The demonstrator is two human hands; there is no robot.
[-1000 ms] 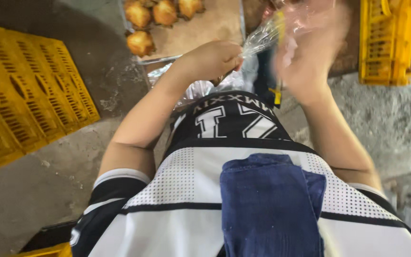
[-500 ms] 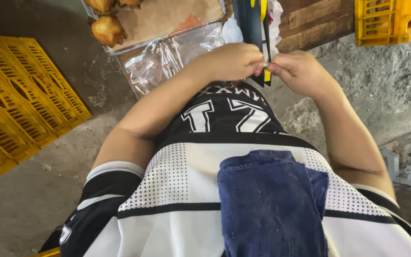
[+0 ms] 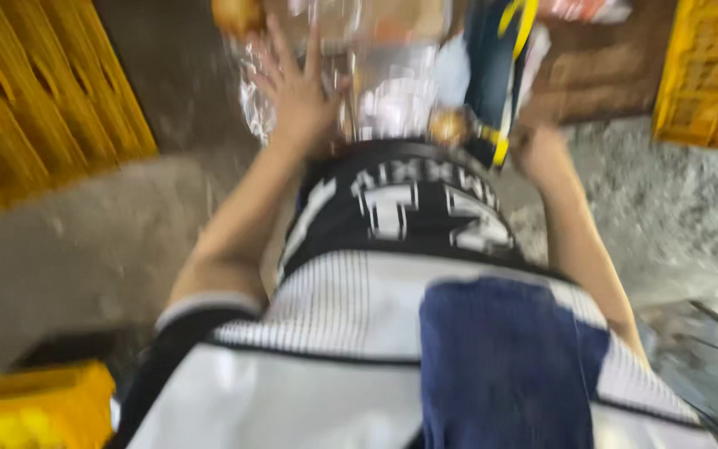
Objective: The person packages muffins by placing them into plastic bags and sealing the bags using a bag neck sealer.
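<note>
Blurred view — left hand (image 3: 297, 91) spread over clear plastic bags (image 3: 392, 100), right hand (image 3: 542, 141) beside dark packet (image 3: 492, 75), yellow crates (image 3: 43, 108) left.

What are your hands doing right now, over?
Left hand open, fingers spread over clear plastic bags. Right hand blurred beside a dark blue and yellow tool, grip unclear. Yellow crate off to the left.

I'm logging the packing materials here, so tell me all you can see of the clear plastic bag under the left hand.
The clear plastic bag is thin, glossy, crinkled film that catches light in silver patches. It lies at the top of the view, beyond the shirt hem, between both hands. The left hand rests spread on its left edge, fingers open. Motion blur hides its opening and contents.
</note>
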